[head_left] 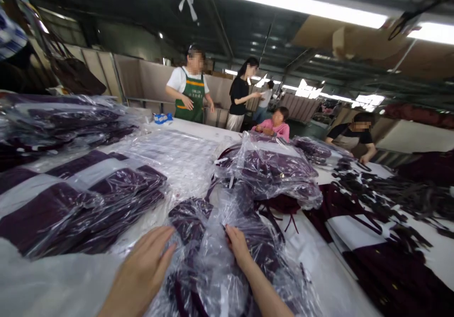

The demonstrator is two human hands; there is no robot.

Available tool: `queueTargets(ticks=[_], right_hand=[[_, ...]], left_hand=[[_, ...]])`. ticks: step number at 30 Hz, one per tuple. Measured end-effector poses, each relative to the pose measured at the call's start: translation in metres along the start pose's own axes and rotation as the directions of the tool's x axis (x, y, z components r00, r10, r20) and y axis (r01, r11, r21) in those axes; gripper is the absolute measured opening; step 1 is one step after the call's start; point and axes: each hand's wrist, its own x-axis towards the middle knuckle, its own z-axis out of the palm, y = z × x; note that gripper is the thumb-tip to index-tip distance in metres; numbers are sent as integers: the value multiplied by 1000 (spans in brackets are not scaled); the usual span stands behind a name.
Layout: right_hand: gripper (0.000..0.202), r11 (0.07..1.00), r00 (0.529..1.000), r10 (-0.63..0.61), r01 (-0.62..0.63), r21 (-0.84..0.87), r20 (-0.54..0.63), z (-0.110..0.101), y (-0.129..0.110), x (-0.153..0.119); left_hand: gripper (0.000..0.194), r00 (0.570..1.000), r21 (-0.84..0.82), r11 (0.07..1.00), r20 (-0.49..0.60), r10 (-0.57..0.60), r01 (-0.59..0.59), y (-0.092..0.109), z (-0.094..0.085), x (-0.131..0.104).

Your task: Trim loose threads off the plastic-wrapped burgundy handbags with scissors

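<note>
A clear plastic bag [222, 255] with a dark purple fabric item and a pale sheet inside lies crumpled in front of me. At its left side is my left hand [151, 255], fingers stretched out and resting against the plastic. My right hand [239, 246] has its fingers curled together on the middle of the bag, pinching the film. Purple straps show through the plastic near the bottom. Just beyond sits a pile of similar bagged purple items [273, 163].
Stacks of bagged purple items [117, 184] lie to the left, near flat clear plastic bags [173, 151]. Unbagged purple pieces [376, 241] and dark straps [407, 189] cover the right. A blue packet [163, 118] sits at the far edge. Several people stand or sit beyond the table.
</note>
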Motion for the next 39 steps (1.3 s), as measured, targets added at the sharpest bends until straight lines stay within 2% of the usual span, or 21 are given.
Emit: queueTargets(ticks=[1,2,4,6,7,9,12,13,17,19,21,23,25,27,31,35,39], right_hand=[[51,1000,1000,19,-19,4,10,-2,-1,-1],[49,999,999,48,-48,13,17,-4,-1,-1],[47,994,994,106,-107,26,29,-7,1,-1],[45,989,989,142,-143,30,41,-8,4,0],[44,988,987,152,-154,31,45,-9,4,0],[44,990,989,142,-143,12,50,-12,-1,0],[44,989,997,58,-50,-138,50,-19,-14,-3],[43,973,998,31,-16,-231,59,-23,-19,-6],[24,812,995,-3,58,-581,96,-46,-33,-16],[15,780,991,-127,122,-614,35,-54,-33,-18],[12,779,954,-299,231,-584,-21,-54,-30,-14],[15,761,913,-408,332,-558,-13,-46,-25,-6],[21,740,899,-437,379,-555,31,-35,-19,3],[23,732,895,-446,383,-563,28,-24,-13,11],[14,706,869,-494,372,-603,-42,-12,0,21],[17,634,848,-530,381,-673,-18,-14,9,35],[12,672,884,-442,212,-709,-154,-28,12,49]], left_hand=[[27,992,-49,999,123,-15,21,2,22,8],[26,959,-114,992,282,-20,55,4,46,16],[34,871,-202,968,490,-32,149,7,96,31],[41,802,-224,941,593,-74,252,6,138,40],[40,769,-227,925,632,-99,306,5,154,43],[35,742,-259,887,658,-129,383,1,172,47],[25,744,-389,796,659,-113,464,-4,180,48],[21,728,-432,744,677,-106,509,-5,180,47],[17,595,-477,448,787,-165,756,-5,178,46],[21,543,-472,315,816,-198,823,-4,178,46],[24,503,-463,217,843,-192,859,-3,177,47],[24,479,-455,164,862,-165,875,-3,176,47],[24,476,-458,143,868,-141,877,-4,175,47],[23,480,-463,153,870,-109,873,-5,174,46],[20,468,-431,240,875,-125,870,-5,178,46],[21,419,-347,329,891,-178,878,-4,184,47],[19,338,-260,400,931,-138,879,-6,187,43]])
